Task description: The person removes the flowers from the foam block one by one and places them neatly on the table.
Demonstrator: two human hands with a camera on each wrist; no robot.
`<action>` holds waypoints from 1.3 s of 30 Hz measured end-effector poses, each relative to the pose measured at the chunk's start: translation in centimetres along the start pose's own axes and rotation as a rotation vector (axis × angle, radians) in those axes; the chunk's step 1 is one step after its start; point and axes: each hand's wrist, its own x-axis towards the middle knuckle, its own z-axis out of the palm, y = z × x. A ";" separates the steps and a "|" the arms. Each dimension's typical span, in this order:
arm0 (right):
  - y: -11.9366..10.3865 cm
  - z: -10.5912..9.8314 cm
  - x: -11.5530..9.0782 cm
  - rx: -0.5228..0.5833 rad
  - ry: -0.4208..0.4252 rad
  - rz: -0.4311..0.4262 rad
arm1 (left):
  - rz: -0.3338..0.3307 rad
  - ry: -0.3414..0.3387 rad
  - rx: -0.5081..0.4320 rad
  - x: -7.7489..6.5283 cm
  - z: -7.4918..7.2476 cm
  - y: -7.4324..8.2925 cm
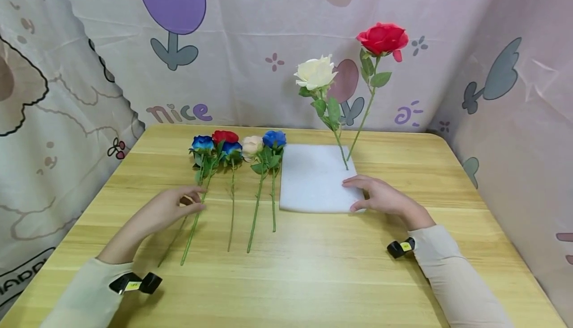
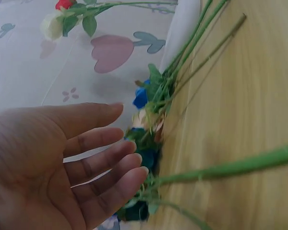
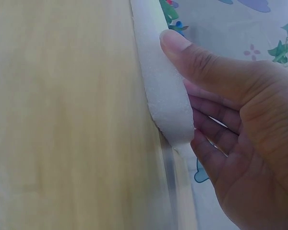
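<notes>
Beside the stem of a red rose [image 1: 225,136] lying on the table, my left hand [image 1: 172,208] hovers with thumb and fingers apart and nothing between them. A green stem [image 2: 230,167] runs past its fingertips in the left wrist view. A thick white foam board [image 1: 313,183] lies flat at the centre right. My right hand [image 1: 380,196] rests at its front right corner, the thumb on the front edge and the relaxed fingers along the right side. A white rose [image 1: 315,73] and a taller red rose [image 1: 382,39] stand tilted in the board's right part.
Left of the board lie two blue roses [image 1: 203,143] [image 1: 231,150], a cream rose [image 1: 252,147] and another blue rose [image 1: 274,139], stems toward me. A patterned cloth [image 1: 250,14] hangs behind the wooden table [image 1: 304,268] and along its sides.
</notes>
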 end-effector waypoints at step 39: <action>0.1 0.0 0.0 0.012 -0.022 0.029 | 0.098 0.022 -0.307 11.8 3.8 7.0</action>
